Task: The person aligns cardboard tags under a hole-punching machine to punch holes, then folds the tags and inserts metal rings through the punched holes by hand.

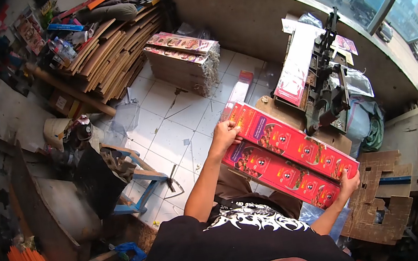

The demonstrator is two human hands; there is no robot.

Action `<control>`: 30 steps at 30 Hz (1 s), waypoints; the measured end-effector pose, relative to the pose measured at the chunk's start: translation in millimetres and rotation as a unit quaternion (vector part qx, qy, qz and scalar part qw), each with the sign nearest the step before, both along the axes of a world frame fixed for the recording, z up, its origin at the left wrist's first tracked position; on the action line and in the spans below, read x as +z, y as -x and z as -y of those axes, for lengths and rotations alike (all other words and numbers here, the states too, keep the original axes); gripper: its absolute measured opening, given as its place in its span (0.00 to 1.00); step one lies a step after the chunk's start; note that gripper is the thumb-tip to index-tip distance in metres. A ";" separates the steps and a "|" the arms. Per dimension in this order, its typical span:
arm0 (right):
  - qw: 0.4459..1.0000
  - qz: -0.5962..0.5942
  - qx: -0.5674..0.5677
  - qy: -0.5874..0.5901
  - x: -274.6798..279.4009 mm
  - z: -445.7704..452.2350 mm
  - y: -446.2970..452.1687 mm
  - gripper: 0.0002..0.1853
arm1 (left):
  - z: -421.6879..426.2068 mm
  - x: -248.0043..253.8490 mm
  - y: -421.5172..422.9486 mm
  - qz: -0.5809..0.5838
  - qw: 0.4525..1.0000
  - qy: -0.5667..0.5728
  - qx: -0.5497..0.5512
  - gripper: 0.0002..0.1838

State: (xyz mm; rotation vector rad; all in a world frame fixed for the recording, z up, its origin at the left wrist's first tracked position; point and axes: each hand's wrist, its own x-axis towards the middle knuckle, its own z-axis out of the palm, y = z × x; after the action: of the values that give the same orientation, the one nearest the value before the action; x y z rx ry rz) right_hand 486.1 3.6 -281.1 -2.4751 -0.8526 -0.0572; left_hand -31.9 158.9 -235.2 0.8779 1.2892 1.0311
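Note:
My left hand [226, 136] grips the left end of a long red printed cardboard strip [291, 143], thumb on top. At the other end, my right hand [350, 185] has its fingers closed around the strip's corner. Repeated pictures of food and round logos cover its surface. Just below it, nearer my body, lies a second red printed strip [284, 177] of the same kind, partly covered along its upper edge. Whether my hands also hold this lower strip, I cannot tell. Both strips slant down to the right above my lap.
A dark metal machine [328, 93] stands ahead right, with a pale stack of strips [301, 60] beside it. Farther back, a tied pile of printed boards [182, 62] rests on the tiled floor [186, 120]. Stacked brown sheets [115, 58] and a blue-framed stool [139, 184] are left.

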 end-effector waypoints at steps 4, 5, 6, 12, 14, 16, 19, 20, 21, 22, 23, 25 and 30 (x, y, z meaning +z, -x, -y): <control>0.996 -0.036 -0.033 -0.075 10.5 4.9 -8.4 0.38 | 4.8 6.0 0.7 0.032 0.999 -0.005 -0.029 0.11; 0.995 -0.036 -0.050 -0.080 14.1 9.2 -8.3 0.36 | 6.5 10.8 1.3 0.034 0.999 -0.004 -0.029 0.11; 0.995 -0.033 -0.049 -0.079 11.1 10.8 -14.4 0.36 | 8.4 14.9 1.9 0.049 0.998 -0.014 -0.036 0.10; 0.938 -0.191 -0.034 -0.286 -20.3 38.1 -68.2 0.31 | 17.0 52.4 5.6 0.102 0.989 -0.078 -0.078 0.15; 0.929 -0.168 -0.040 -0.327 -3.4 43.3 -57.5 0.28 | 20.0 76.1 4.2 0.092 0.991 -0.084 -0.055 0.17; 0.902 -0.187 -0.030 -0.389 18.9 43.5 -37.6 0.25 | 18.3 82.1 6.7 0.120 0.986 -0.100 -0.060 0.19; 0.863 -0.230 -0.014 -0.450 45.4 44.3 -13.2 0.22 | 18.2 90.7 11.6 0.138 0.977 -0.141 -0.075 0.19; 0.863 -0.228 -0.018 -0.450 46.1 44.6 -14.3 0.22 | 17.4 92.4 12.4 0.139 0.976 -0.149 -0.075 0.19; 0.858 -0.234 -0.016 -0.458 46.5 44.7 -15.2 0.22 | 16.1 91.5 13.6 0.139 0.976 -0.148 -0.079 0.19; 0.852 -0.240 -0.014 -0.465 47.2 44.9 -15.6 0.21 | 15.8 89.6 14.9 0.144 0.975 -0.146 -0.082 0.19; 0.853 -0.239 -0.018 -0.464 46.9 44.2 -15.6 0.21 | 15.7 86.8 16.2 0.149 0.975 -0.143 -0.085 0.20; 0.856 -0.248 -0.019 -0.453 47.7 41.3 -12.1 0.21 | 13.6 72.0 18.1 0.138 0.977 -0.138 -0.085 0.20; 0.875 -0.245 0.002 -0.418 34.9 31.3 -10.6 0.23 | 13.8 33.6 26.1 0.057 0.991 -0.115 -0.039 0.19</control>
State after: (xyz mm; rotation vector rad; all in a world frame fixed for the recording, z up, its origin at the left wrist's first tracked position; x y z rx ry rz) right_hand 496.7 -27.8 -246.2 -1.5576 -0.4590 0.1654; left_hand -58.1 145.1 -201.6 1.0205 1.0469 1.1661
